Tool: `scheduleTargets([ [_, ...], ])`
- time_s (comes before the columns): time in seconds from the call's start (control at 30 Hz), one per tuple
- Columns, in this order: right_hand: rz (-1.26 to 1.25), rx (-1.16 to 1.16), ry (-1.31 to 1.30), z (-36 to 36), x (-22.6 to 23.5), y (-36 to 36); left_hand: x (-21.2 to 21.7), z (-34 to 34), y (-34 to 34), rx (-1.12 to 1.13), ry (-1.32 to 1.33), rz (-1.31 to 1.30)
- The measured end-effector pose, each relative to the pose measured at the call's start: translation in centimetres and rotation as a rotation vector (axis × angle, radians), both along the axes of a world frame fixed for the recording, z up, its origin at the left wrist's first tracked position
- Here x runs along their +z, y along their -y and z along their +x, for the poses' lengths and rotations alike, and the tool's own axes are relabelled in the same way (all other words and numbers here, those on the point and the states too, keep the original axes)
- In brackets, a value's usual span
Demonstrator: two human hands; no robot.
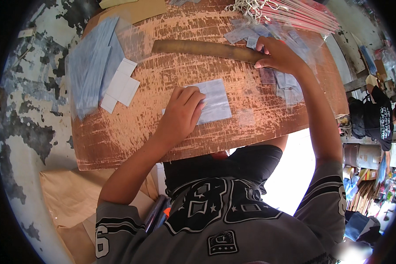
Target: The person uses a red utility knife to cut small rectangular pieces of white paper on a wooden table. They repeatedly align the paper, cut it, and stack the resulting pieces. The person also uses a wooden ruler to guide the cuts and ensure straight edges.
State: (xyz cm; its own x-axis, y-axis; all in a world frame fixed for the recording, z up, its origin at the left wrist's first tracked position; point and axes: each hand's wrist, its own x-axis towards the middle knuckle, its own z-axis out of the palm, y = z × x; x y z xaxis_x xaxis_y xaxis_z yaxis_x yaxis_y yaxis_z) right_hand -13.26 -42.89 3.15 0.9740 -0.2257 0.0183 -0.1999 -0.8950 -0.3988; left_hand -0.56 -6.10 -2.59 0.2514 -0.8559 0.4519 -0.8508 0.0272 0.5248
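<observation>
A pale sheet [218, 99] is laid near the middle of the table [163, 75], its long axis running left to right, the right end angled slightly farther away. Its left part is covered by the left hand [182, 110], whose fingers are curled and held close together; whether the sheet is pinched cannot be told. Beyond it, a brown strip [198, 47] is stretched lengthwise from left to right, its right end pointed slightly nearer. That end is straddled by the parted thumb and forefinger of the right hand [284, 55]; whether it is gripped cannot be told. Clear bags [288, 83] are scattered around the right hand. White cards [120, 86] are placed at the left, beside stacked bluish sleeves [90, 66].
</observation>
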Motion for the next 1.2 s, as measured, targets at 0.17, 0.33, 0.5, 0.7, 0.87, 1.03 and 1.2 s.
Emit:
scheduleTargets([
  [0.17, 0.086, -0.021, -0.097, 0.8, 1.1, 0.6, -0.3, 0.0, 0.1, -0.002, -0.002, -0.012],
  [0.33, 0.025, 0.059, 0.074, 2.2, 0.2, 0.7, -0.1, 0.0, 0.1, -0.001, -0.004, 0.001],
  [0.5, -0.133, 0.004, 0.272, 2.9, 1.1, -1.6, -0.2, 0.1, 0.2, -0.007, 0.018, -0.032],
  [0.7, -0.115, -0.143, 0.368, 0.0, 3.8, -4.9, -0.2, 0.1, 0.2, -0.014, -0.012, -0.003],
  [0.87, 0.661, -0.304, 0.062, -6.1, 3.7, -10.9, -0.2, 0.0, -0.2, 0.004, -0.004, 0.026],
  [1.03, 1.073, -0.411, 0.012, -10.3, 0.8, -16.8, 0.2, -0.1, 0.4, 0.006, -0.038, 0.062],
  [1.2, 1.145, -0.457, 0.214, -11.2, -1.9, -23.1, 0.3, -0.2, 0.1, 0.038, -0.034, 0.046],
])
